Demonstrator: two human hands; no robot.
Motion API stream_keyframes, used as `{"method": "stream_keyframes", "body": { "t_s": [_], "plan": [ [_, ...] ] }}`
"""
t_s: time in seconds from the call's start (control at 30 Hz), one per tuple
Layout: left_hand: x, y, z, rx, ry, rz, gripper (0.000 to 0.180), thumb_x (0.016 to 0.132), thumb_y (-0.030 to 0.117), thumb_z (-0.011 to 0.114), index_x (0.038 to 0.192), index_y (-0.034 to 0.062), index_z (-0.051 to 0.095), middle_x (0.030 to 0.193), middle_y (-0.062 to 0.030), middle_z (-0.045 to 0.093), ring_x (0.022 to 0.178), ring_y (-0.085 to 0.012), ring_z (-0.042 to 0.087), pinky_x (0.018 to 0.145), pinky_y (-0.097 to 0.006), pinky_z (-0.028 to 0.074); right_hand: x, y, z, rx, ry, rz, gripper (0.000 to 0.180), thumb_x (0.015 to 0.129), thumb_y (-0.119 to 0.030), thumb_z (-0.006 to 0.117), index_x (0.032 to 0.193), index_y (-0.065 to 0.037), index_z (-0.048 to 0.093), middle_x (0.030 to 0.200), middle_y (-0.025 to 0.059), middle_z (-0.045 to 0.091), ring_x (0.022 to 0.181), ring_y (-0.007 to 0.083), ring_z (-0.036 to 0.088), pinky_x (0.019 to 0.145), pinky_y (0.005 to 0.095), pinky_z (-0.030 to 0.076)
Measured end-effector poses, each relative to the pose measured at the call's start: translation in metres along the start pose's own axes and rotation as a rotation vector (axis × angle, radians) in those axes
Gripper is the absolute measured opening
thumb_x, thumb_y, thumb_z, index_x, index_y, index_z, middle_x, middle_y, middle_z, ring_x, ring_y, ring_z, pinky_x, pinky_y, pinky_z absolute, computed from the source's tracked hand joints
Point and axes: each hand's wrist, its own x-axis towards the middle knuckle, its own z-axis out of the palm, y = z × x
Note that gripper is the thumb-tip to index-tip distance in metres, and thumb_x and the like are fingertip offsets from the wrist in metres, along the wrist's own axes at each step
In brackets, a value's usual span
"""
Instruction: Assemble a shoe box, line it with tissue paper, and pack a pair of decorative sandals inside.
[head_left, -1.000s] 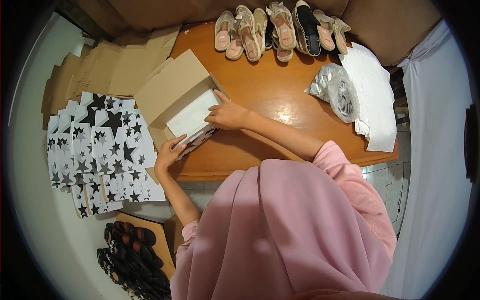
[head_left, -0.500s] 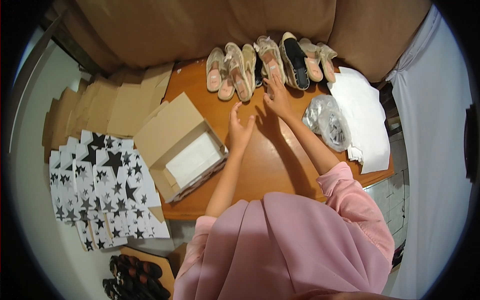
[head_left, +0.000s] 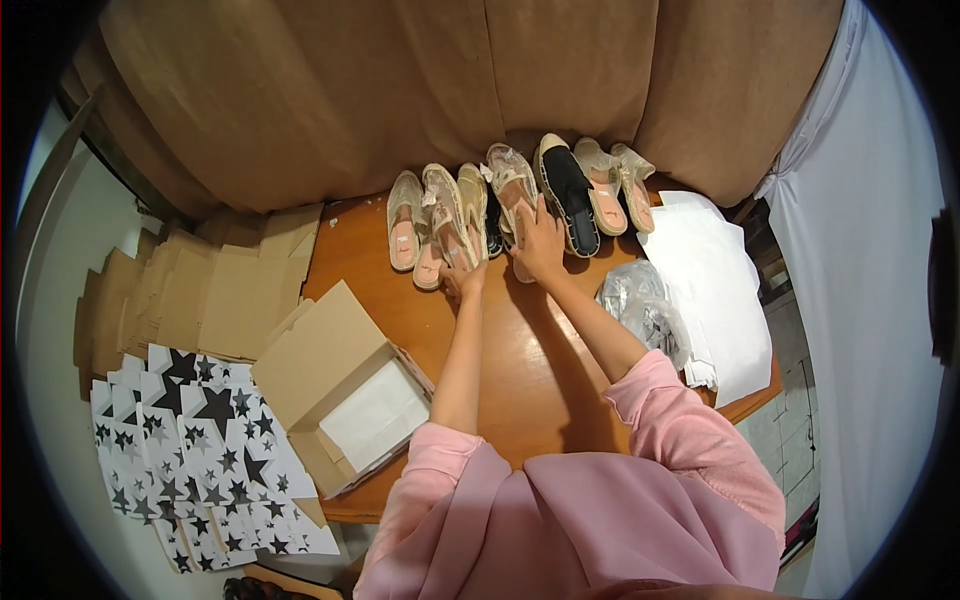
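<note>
Far across my feed, I see brown fabric (head_left: pixel 400 100) stretching behind the orange-brown wooden table (head_left: pixel 512 350), whose top catches a faint sheen of light. A white drape (head_left: pixel 865 300) falls on my right, beside grey floor tiles (head_left: pixel 790 445); a pale wall (head_left: pixel 50 340) curves along my left.

Slippers (head_left: pixel 443 205) beige, black; box (head_left: pixel 318 375) tan inside; cartons (head_left: pixel 212 462) white, star-printed black, grey.
</note>
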Motion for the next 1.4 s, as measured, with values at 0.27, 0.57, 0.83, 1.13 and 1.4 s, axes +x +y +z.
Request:
{"method": "stream_keyframes", "body": {
  "t_s": [0.27,0.57,0.83,1.13,1.4],
  "plan": [
    [-0.031,0.012,-0.011,-0.282,0.140,0.247,0.092,0.060,0.013,0.081,0.129,-0.0035,0.022,0.125,-0.0242,0.037,0.115,-0.0357,0.042,0.100,-0.039,0.033,-0.009,0.004,-0.004,0.317,0.213,-0.114,0.065,0.059,-0.020,0.074,0.120,-0.009,0.056,0.142,0.0257,0.031,0.122,0.0423,0.041,0.104,0.0489,0.030],
    [-0.153,-0.063,-0.077,-0.324,0.092,0.515,0.083,0.064,0.014,0.081,0.120,0.0005,0.022,0.117,-0.0200,0.035,0.109,-0.0324,0.042,0.097,-0.040,0.032,-0.162,-0.024,-0.041,0.687,0.297,0.040,0.057,0.061,-0.006,0.074,0.116,-0.003,0.059,0.142,0.0241,0.031,0.111,0.0335,0.055,0.074,0.0294,0.054],
    [-0.221,-0.158,-0.124,-0.099,-0.099,0.446,0.072,0.068,0.016,0.078,0.115,0.0013,0.026,0.107,-0.0182,0.039,0.102,-0.0290,0.043,0.089,-0.039,0.035,-0.294,-0.002,-0.040,0.695,0.139,0.240,0.053,0.062,-0.006,0.071,0.113,0.001,0.059,0.141,0.0253,0.034,0.108,0.0301,0.058,0.081,0.0329,0.052],
    [-0.237,-0.172,-0.118,0.172,0.009,0.451,0.072,0.062,0.016,0.080,0.116,0.0026,0.033,0.113,-0.0206,0.042,0.110,-0.0355,0.040,0.095,-0.043,0.029,-0.321,-0.005,-0.036,0.735,0.177,0.274,0.054,0.061,-0.008,0.070,0.113,0.000,0.056,0.141,0.0259,0.033,0.105,0.0334,0.058,0.086,0.0355,0.049],
    [-0.233,-0.170,-0.120,0.208,0.046,0.378,0.074,0.063,0.017,0.079,0.120,0.0055,0.033,0.118,-0.0194,0.042,0.115,-0.0367,0.038,0.099,-0.045,0.026,-0.329,-0.015,-0.050,0.630,0.059,0.265,0.057,0.064,-0.014,0.071,0.116,-0.001,0.052,0.142,0.0260,0.028,0.111,0.0363,0.052,0.087,0.0377,0.047]
  ]
}}
